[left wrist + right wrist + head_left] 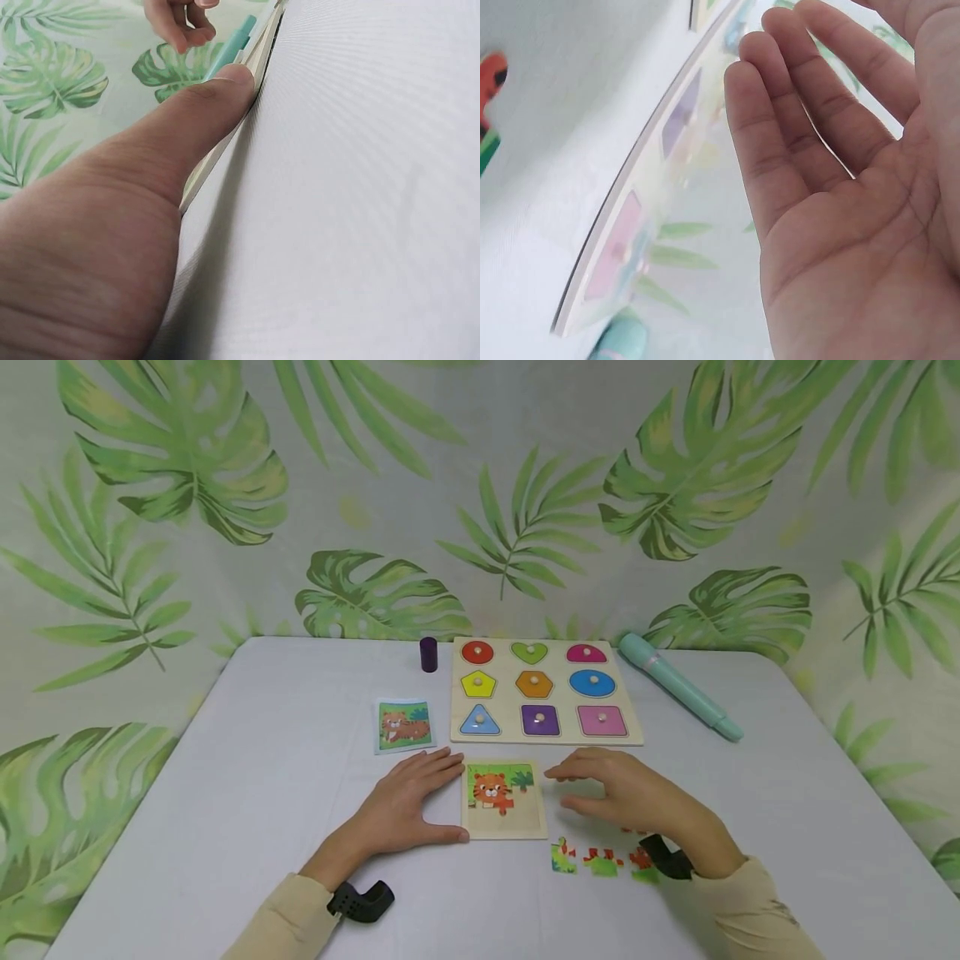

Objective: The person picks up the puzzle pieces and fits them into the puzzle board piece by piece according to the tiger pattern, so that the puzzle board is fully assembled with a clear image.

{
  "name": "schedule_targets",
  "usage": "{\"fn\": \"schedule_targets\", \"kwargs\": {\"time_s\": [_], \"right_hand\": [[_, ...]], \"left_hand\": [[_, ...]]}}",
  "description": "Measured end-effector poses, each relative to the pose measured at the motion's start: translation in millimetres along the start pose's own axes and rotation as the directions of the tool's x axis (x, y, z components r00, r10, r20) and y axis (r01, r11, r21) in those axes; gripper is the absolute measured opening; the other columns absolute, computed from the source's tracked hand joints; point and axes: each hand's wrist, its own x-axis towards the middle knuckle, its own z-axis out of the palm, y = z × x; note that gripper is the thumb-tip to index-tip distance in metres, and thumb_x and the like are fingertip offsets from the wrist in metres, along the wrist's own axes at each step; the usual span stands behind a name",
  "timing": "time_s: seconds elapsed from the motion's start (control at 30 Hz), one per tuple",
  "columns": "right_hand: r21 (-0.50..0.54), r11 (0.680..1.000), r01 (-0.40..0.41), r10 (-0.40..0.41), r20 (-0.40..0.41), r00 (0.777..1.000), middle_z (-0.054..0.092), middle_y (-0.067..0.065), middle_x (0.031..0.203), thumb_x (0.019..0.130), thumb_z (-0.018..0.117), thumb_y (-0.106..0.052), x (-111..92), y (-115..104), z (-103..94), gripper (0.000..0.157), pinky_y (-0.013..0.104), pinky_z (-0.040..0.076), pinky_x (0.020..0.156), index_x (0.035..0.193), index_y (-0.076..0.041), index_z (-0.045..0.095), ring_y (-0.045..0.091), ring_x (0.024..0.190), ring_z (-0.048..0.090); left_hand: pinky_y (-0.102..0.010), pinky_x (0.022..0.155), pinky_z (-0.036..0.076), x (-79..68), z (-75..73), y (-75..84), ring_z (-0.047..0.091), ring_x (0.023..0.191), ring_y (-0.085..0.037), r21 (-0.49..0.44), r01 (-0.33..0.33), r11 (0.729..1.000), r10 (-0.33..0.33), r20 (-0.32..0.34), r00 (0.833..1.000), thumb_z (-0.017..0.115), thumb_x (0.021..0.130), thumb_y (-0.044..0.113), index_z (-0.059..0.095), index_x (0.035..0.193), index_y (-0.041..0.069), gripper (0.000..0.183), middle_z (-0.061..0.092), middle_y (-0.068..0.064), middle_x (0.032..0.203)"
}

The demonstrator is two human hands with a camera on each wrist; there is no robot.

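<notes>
Fingers (435,767) of the left hand (393,810) stand wide from the thumb and rest along the left edge of the tray (521,825), probably so that it does not slide on the desk (247,793). Those of the right hand (637,789) are bent a little, apart from the thumb, and hold nothing; they hover just beside the tray's right edge. Tiger head (491,789) lies in the upper part of the tray, whose lower right is bare. Loose pieces (602,864) lie on the near side of the right hand, it seems for easy reach. Card (405,727) with a tiger lies beyond the left hand, perhaps where it is easily seen. Shape board (506,702) lies behind, maybe to leave working room
</notes>
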Motion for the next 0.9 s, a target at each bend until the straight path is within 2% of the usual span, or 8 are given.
{"fn": "schedule_targets", "kwargs": {"time_s": [0.27, 0.6, 0.9], "right_hand": [[-0.001, 0.999, -0.034, 0.034, -0.029, 0.999, 0.072, -0.005, 0.122, 0.093, 0.078, -0.024, -11, 6, -4.6, 0.035, 0.041, 0.06, 0.097, 0.127, -0.017, 0.073, 0.014, 0.113, 0.066], [0.048, 0.998, -0.044, 0.046, -0.047, 0.998, 0.073, -0.003, 0.121, 0.092, 0.08, -0.021, -18, 19, -8.7, 0.036, 0.042, 0.062, 0.091, 0.126, -0.016, 0.073, 0.016, 0.11, 0.068], [0.074, 0.997, -0.035, 0.038, -0.045, 0.998, 0.073, -0.002, 0.12, 0.091, 0.081, -0.021, -25, 28, -12.9, 0.036, 0.043, 0.061, 0.091, 0.126, -0.015, 0.073, 0.019, 0.106, 0.069]], "left_hand": [[-0.053, 0.127, 0.024, -0.1, 0.1, -0.2, 0.03, 0.156, -0.022, -0.013, 0.003, 1.0, -0.003, 0.009, 1.0, 0.078, 0.079, 0.067, 0.05, 0.154, 0.017, 0.095, 0.043, 0.002, 0.163], [-0.051, 0.128, 0.023, 0.4, 0.0, -0.8, 0.029, 0.156, -0.021, 0.004, 0.006, 1.0, -0.006, 0.013, 1.0, 0.077, 0.079, 0.069, 0.049, 0.155, 0.017, 0.096, 0.041, 0.003, 0.164], [-0.052, 0.128, 0.023, -0.6, -0.2, -1.1, 0.029, 0.156, -0.022, 0.0, 0.001, 1.0, -0.001, 0.007, 1.0, 0.077, 0.079, 0.068, 0.049, 0.155, 0.017, 0.095, 0.041, 0.003, 0.164]]}}
